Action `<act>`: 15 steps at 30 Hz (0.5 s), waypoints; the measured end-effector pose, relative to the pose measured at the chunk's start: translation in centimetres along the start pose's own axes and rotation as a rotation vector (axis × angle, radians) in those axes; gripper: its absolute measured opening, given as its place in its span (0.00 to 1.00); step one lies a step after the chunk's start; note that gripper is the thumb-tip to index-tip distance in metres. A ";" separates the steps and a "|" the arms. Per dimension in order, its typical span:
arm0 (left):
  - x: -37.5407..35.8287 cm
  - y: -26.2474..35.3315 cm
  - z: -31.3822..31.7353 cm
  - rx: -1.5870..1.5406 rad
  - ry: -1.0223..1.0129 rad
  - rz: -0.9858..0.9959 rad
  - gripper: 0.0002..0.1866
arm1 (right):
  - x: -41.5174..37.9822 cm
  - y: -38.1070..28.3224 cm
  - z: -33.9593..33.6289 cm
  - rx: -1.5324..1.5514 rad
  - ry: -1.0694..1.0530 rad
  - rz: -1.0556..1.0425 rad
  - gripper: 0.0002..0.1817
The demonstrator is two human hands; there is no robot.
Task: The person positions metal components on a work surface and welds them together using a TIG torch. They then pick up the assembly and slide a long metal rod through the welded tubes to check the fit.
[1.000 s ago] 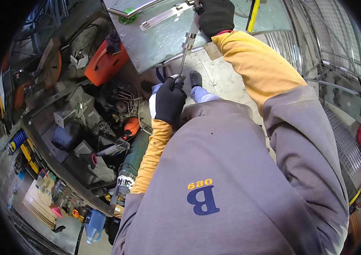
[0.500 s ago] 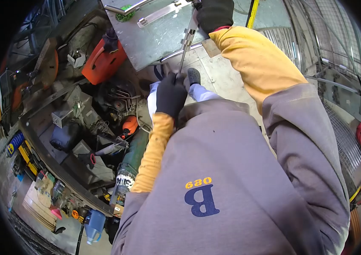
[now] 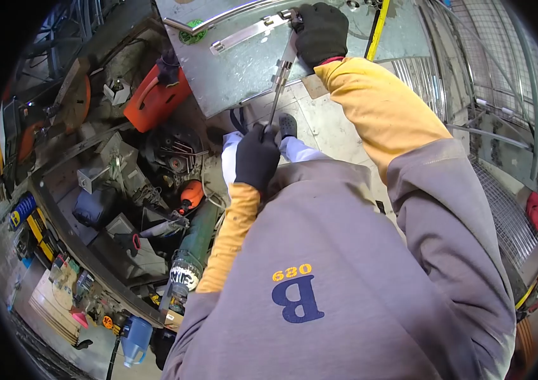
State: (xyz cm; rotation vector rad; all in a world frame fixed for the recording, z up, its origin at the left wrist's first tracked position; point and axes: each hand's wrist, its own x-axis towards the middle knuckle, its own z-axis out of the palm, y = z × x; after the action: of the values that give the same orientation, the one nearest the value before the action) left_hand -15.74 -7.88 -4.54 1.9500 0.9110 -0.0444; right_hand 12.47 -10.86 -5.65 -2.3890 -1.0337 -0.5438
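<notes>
My left hand (image 3: pixel 257 158), in a black glove, is closed around the lower end of a slim metal rod (image 3: pixel 276 104). The rod slants up to a small silver bracket (image 3: pixel 282 75) near the edge of the metal-topped table (image 3: pixel 218 79). Over the table, my right hand (image 3: pixel 321 35), also black-gloved, is closed beside the end of a flat silver metal bar (image 3: pixel 250 33). A narrow strip runs from there down to the bracket. The right fingertips are hidden, so what they grip cannot be made out.
A bent metal tube (image 3: pixel 231 14) and a yellow strip (image 3: pixel 378 28) lie on the table. At left are a red-orange container (image 3: pixel 158 98), a cluttered open box (image 3: pixel 101 244) and a green gas cylinder (image 3: pixel 196 237). Wire mesh (image 3: pixel 503 212) stands at right.
The view has tilted, so the table and both hands appear slightly lower. Both hands keep nearly the same places relative to the rod and the bar.
</notes>
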 end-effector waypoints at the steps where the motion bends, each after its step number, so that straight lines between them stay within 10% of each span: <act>1: -0.2 0.2 -0.3 -0.058 -0.026 -0.037 0.13 | -0.1 0.1 0.0 -0.007 -0.035 -0.024 0.10; 15: 1.1 -1.4 0.9 -0.163 -0.020 -0.010 0.12 | 0.4 -0.1 -0.4 0.059 -0.020 -0.014 0.07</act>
State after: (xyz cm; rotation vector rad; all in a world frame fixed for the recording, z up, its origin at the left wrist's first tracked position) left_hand -15.50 -7.55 -6.47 1.7908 0.8830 0.0046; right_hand 12.54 -10.80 -5.10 -2.3417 -1.0614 -0.4891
